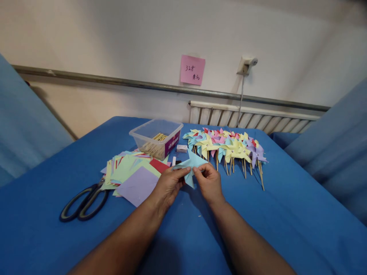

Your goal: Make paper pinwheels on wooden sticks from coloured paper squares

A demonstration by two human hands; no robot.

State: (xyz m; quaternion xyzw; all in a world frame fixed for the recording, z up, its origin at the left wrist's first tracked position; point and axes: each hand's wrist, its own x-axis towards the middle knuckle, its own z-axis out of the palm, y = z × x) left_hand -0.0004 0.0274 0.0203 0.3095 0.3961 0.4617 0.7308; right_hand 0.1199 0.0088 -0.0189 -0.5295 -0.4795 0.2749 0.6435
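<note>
Head view: two hands pinch a light blue paper piece above the blue table.

The left hand (169, 186) and right hand (208, 181) meet fingertip to fingertip, both pinched on the light blue paper piece (191, 163) held centre, over the blue table (286, 214); its lower folds are hidden behind the fingers.

Left hand (169, 185), right of the scissors (84, 200): bare, broad back, thick fingers, nails too small to tell.
Left forearm (126, 236), below and right of the scissors: bare for all its visible length, sturdy, widening toward the elbow end.
Right hand (208, 183), farther right of the scissors: bare, thumb and knuckles showing.
Right forearm (243, 240), farthest from the scissors: bare, same build, unclothed to the picture's lower edge.
</note>
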